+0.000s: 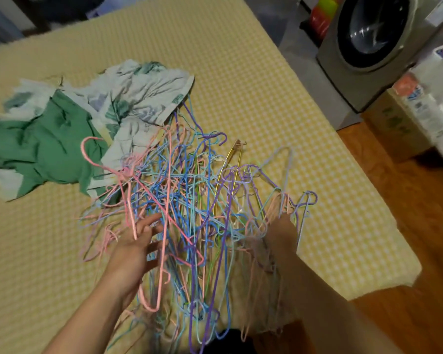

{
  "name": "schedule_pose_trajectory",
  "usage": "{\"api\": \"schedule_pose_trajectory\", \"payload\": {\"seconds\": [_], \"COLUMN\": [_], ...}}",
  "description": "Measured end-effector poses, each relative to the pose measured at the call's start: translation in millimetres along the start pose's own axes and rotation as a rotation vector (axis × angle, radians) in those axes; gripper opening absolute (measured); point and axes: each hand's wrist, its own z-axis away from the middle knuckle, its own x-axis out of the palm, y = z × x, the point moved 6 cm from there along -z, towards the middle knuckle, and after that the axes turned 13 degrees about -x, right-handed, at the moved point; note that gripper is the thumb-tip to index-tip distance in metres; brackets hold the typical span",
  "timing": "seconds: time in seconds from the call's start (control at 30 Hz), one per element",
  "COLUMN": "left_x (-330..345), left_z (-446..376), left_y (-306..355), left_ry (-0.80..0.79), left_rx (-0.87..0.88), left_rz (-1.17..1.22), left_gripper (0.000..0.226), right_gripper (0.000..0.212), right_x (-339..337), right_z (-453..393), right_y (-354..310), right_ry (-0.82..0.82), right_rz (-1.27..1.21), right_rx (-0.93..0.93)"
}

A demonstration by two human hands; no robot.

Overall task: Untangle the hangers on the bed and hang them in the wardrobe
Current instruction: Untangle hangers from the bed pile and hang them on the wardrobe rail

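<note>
I see the bed (241, 72) filling most of the frame, its yellow checked cover running from the upper left down to the lower right edge, where wooden floor (407, 251) begins. At the upper right stands a washing machine (374, 39), partly cut off by the frame's top, with boxes (425, 98) beside it, too blurred for me to read. In the left middle lies a rumpled heap of cloth (92, 123), green and pale leaf-printed.

The tangle of hangers (189, 213) sprawls from the centre of the frame down to the bottom edge, thin wire ones in pink, blue, purple, pale green and a gold pair, so knotted that I cannot count them or follow any single one. Its upper end touches the cloth; its lower end hangs off the mattress toward me and is cut off at the bottom.

My left hand (136, 251) sits at the tangle's left side, fingers spread and threaded among the wires, a pink hanger (128, 200) crossing them. My right hand (279, 231) is at the right side, half veiled by wires; its fingers seem curled round several strands, though motion blur makes the hold hard to confirm.
</note>
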Motion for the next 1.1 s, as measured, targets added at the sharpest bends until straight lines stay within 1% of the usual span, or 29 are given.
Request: {"api": "schedule_pose_trajectory", "payload": {"seconds": [0.03, 0.07, 0.13, 0.2, 0.23, 0.3, 0.33, 0.4, 0.53, 0.57, 0.63, 0.7, 0.8, 0.87, 0.93, 1.0, 1.1], "left_x": [4, 9, 17, 22, 24, 28, 31, 36, 39, 39, 39, 35, 33, 31, 24, 9, -9], "left_z": [0, 2, 4, 3, 3, 6, 9, 16, 17, 13, 8, 6, 11, 11, 7, 2, -3], "left_y": [-3, -5, -11, -20, -23, -29, -32, -37, -59, -67, -77, -78, -73, -73, -72, -71, -63], "left_ry": [0.004, 0.014, 0.026, 0.051, 0.064, 0.098, 0.113, 0.158, 0.123, 0.106, 0.071, 0.058, 0.005, -0.026, -0.032, 0.013, 0.043], "left_rx": [0.014, 0.026, 0.054, 0.065, 0.073, 0.08, 0.076, 0.066, -0.034, -0.064, -0.102, -0.125, -0.151, -0.171, -0.171, -0.149, -0.125], "left_rz": [-0.023, -0.05, -0.105, -0.143, -0.163, -0.224, -0.27, -0.388, -0.352, -0.356, -0.346, -0.305, -0.226, -0.209, -0.207, -0.213, -0.175], "left_gripper": [0.031, 0.032, 0.032, 0.031, 0.031, 0.029, 0.029, 0.026, 0.029, 0.03, 0.027, 0.024, 0.026, 0.025, 0.03, 0.031, 0.027], "right_gripper": [0.046, 0.046, 0.039, 0.02, 0.018, 0.024, 0.023, 0.021, 0.019, 0.021, 0.023, 0.025, 0.027, 0.026, 0.023, 0.022, 0.024], "right_x": [-3, -4, 4, 8, 9, 11, 12, 7, 0, 0, 4, 4, 2, 3, 7, 14, 16], "right_z": [15, 29, 45, 55, 59, 66, 71, 80, 106, 113, 121, 129, 136, 136, 134, 132, 134], "right_y": [-1, 0, 11, 16, 14, -2, -10, -19, -21, -22, -24, -32, -44, -48, -49, -45, -28], "right_ry": [0.048, 0.076, 0.093, 0.164, 0.196, 0.249, 0.265, 0.301, 0.343, 0.344, 0.336, 0.318, 0.304, 0.291, 0.256, 0.214, 0.2], "right_rz": [0.002, 0.012, 0.056, -0.064, -0.129, -0.211, -0.251, -0.283, -0.278, -0.284, -0.295, -0.305, -0.301, -0.223, -0.096, -0.006, 0.026], "right_rx": [-0.055, -0.119, -0.202, -0.174, -0.151, -0.23, -0.283, -0.327, -0.383, -0.384, -0.356, -0.32, -0.329, -0.324, -0.34, -0.371, -0.393]}}
